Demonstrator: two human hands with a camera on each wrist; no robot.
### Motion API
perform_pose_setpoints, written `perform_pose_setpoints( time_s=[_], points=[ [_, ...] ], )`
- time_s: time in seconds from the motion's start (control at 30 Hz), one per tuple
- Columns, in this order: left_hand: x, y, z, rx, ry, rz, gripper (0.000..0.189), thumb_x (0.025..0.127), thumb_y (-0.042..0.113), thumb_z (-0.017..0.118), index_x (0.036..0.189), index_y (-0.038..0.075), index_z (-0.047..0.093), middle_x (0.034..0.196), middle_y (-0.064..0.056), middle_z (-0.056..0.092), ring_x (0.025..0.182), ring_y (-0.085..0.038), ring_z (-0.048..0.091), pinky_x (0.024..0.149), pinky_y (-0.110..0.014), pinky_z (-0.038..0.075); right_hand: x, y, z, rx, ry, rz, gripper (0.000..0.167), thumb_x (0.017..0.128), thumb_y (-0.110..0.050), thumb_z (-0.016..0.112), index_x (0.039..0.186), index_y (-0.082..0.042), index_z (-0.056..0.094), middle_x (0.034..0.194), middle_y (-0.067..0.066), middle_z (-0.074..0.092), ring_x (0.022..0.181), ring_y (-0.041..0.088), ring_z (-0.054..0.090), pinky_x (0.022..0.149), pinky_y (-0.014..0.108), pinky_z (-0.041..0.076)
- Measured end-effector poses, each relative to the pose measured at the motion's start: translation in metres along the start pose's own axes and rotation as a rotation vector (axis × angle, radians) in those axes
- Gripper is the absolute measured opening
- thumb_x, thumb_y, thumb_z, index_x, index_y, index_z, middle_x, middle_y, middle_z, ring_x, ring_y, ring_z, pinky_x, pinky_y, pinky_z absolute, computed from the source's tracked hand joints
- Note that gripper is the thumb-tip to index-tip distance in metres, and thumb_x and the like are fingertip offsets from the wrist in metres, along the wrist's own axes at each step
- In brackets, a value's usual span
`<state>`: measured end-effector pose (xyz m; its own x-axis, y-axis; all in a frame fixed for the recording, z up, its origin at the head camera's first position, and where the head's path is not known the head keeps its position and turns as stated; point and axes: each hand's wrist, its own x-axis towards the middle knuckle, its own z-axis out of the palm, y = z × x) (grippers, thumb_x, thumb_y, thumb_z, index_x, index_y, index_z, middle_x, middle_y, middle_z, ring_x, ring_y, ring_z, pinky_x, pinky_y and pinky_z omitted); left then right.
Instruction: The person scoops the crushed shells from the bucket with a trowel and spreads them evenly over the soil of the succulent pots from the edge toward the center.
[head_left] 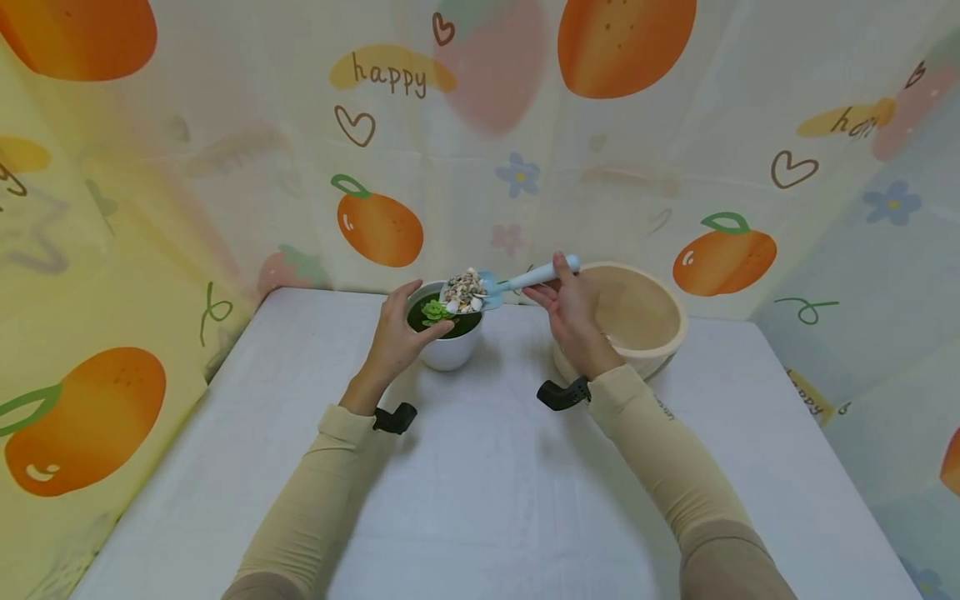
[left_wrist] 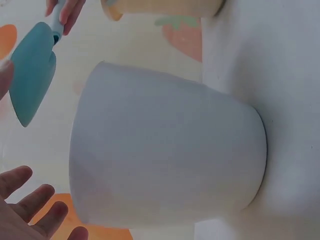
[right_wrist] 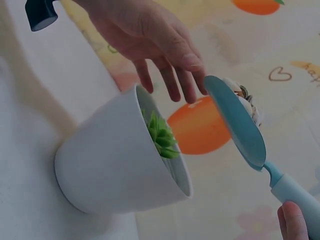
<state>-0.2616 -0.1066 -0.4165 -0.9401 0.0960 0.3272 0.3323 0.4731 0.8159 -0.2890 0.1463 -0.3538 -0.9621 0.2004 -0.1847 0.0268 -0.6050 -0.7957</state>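
A white flowerpot (head_left: pixel 452 353) holds a small green succulent (head_left: pixel 435 312) in dark filling. My right hand (head_left: pixel 573 317) grips the pale handle of a blue hand trowel (head_left: pixel 534 277). Heaped on the trowel's blade is a load of small mixed shells or pebbles (head_left: pixel 465 293), held above the pot's rim. Beside the pot's left side, my left hand (head_left: pixel 401 333) has its fingers spread and holds nothing. In the right wrist view, the left hand's fingers (right_wrist: pixel 172 82) hover above the rim, close to the blade's tip.
A beige round tub (head_left: pixel 677 333) stands right of the pot, partly behind the right hand and forearm. The white-covered table (head_left: pixel 480 500) meets a fruit-print cloth backdrop (head_left: pixel 465 192) at its back edge. Each wrist carries a black camera mount (head_left: pixel 561 395).
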Motion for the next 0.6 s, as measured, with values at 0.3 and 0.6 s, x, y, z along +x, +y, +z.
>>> perform_pose_setpoints(
  time_s=[0.3,0.6],
  points=[
    [-0.001,-0.006,-0.001,-0.004,-0.003,-0.028,0.085,0.081,0.033,0.078,0.148,0.004,0.035,0.153,-0.016,0.035,0.141,-0.033,0.030,0.115,-0.058,0.026,-0.003,0.007,0.004,-0.043,0.004,-0.023,0.023,0.099,-0.025,0.056,0.104,-0.003,0.055,0.079,0.009,0.064,0.066,0.021,0.071,0.062,0.034,0.060],
    [0.000,-0.014,-0.003,-0.003,0.004,-0.055,0.086,0.080,0.034,0.079,0.148,0.007,0.034,0.153,-0.015,0.034,0.142,-0.032,0.029,0.116,-0.056,0.026,-0.002,0.015,0.010,-0.090,0.022,-0.055,0.020,0.099,-0.026,0.056,0.097,-0.006,0.056,0.079,0.008,0.061,0.065,0.019,0.070,0.061,0.031,0.060]
  ],
)
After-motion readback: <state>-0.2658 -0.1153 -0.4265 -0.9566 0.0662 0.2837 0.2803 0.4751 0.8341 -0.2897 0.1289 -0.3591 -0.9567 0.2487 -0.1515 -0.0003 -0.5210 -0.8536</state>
